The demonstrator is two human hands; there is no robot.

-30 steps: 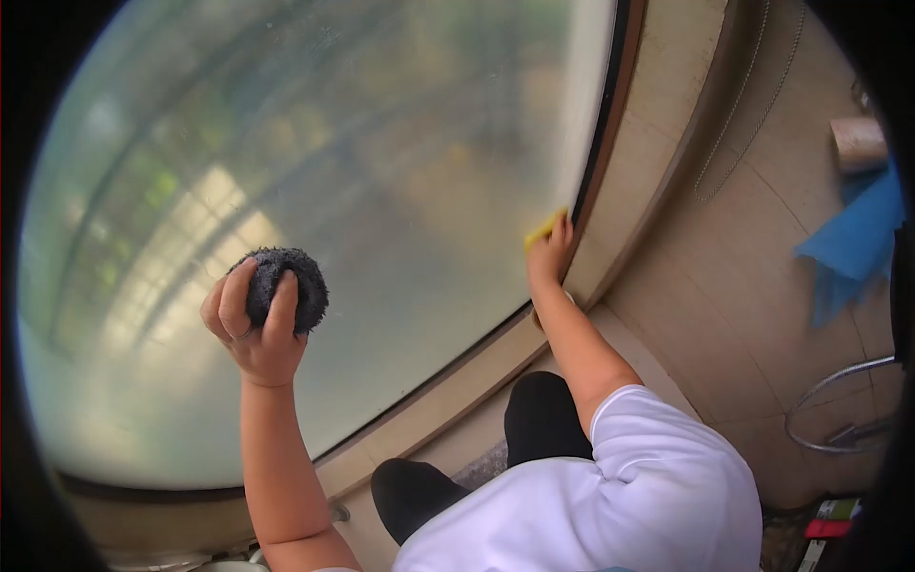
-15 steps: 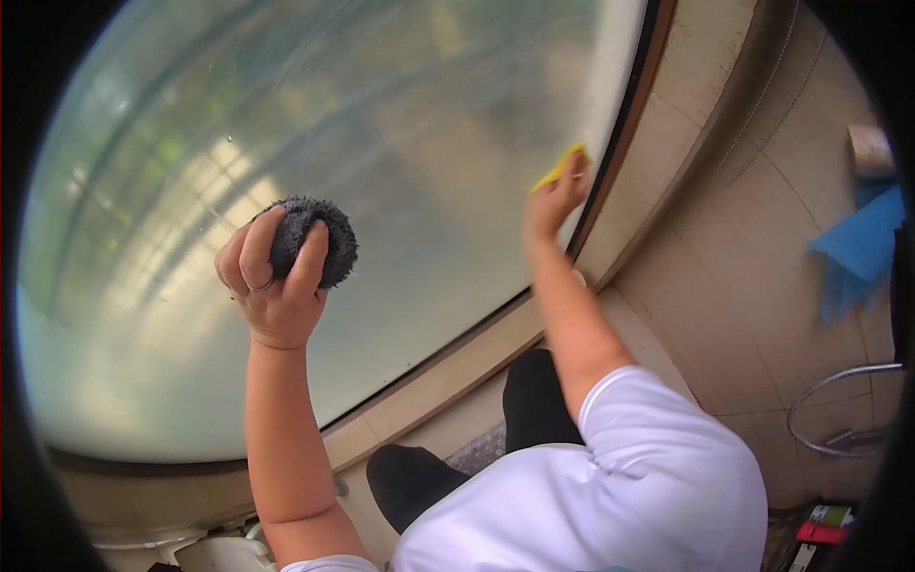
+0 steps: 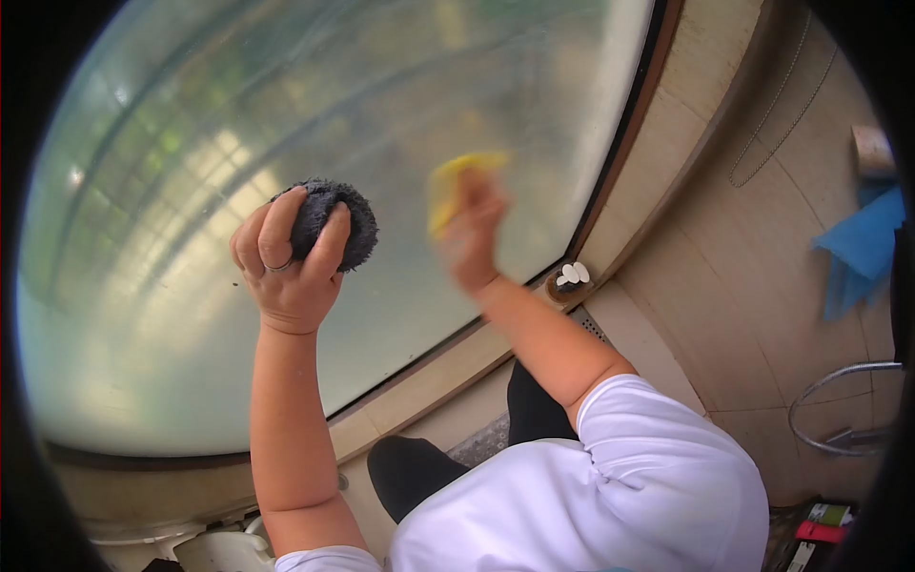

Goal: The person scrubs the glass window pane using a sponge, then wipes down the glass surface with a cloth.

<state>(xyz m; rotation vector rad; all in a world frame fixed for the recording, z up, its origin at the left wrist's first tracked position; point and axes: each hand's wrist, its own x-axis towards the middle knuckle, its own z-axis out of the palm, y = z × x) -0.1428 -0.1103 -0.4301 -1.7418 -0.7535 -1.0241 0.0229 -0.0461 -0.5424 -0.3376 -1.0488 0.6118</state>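
Observation:
My left hand (image 3: 291, 257) is closed round a dark grey, shaggy round scrubber pad (image 3: 335, 224) in front of the large frosted window pane (image 3: 381, 124). A ring shows on one of its fingers. To the right, my right hand (image 3: 472, 229) is blurred by motion and has a yellow cloth (image 3: 457, 176) under its fingers, against the pane. Parts of the cloth stick out past the fingertips and to the left of the hand. The undersides of both hands are hidden.
A dark frame (image 3: 615, 143) edges the glass. Small bottles with white tops (image 3: 572, 276) stand in the sill corner. On the right are a beaded chain (image 3: 782, 114), a blue cloth (image 3: 858, 248) and a metal shower hose (image 3: 810, 410) by the tiled wall.
My right hand has swept left across the pane with the yellow cloth, away from the frame, uncovering the bottles. My left hand with the scrubber has shifted slightly right and up.

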